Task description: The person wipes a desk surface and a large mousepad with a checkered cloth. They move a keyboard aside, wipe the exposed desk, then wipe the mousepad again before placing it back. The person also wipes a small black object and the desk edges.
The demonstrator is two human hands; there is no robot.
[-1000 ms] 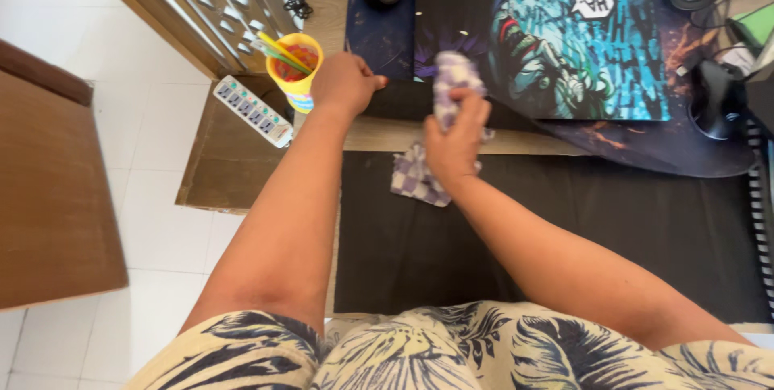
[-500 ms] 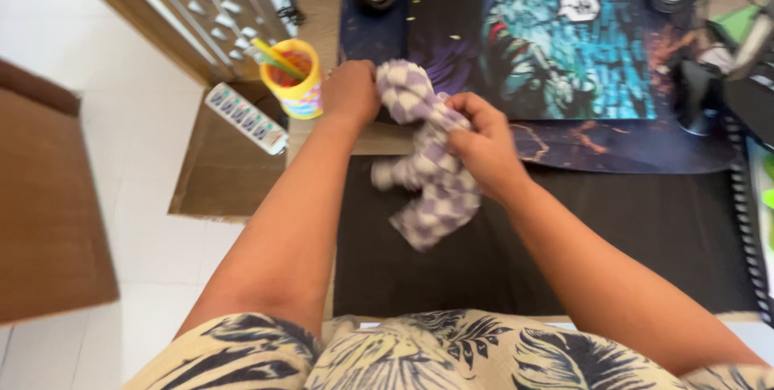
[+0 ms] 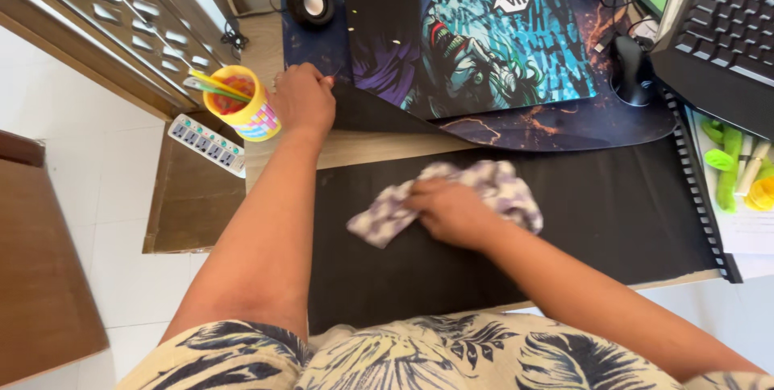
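Pressing down on the checked cloth [image 3: 484, 188], your right hand [image 3: 451, 212] lies flat and spread over it on the black mat [image 3: 613, 212] near the front edge of the counter [image 3: 379, 148]. Your left hand [image 3: 305, 100] pinches the lifted corner of the printed desk mat [image 3: 484, 43] at the counter's left edge, folding its dark underside up. Just beside that hand stands a yellow cup [image 3: 242, 108] of pens. A keyboard [image 3: 717, 27] sits at the far right corner.
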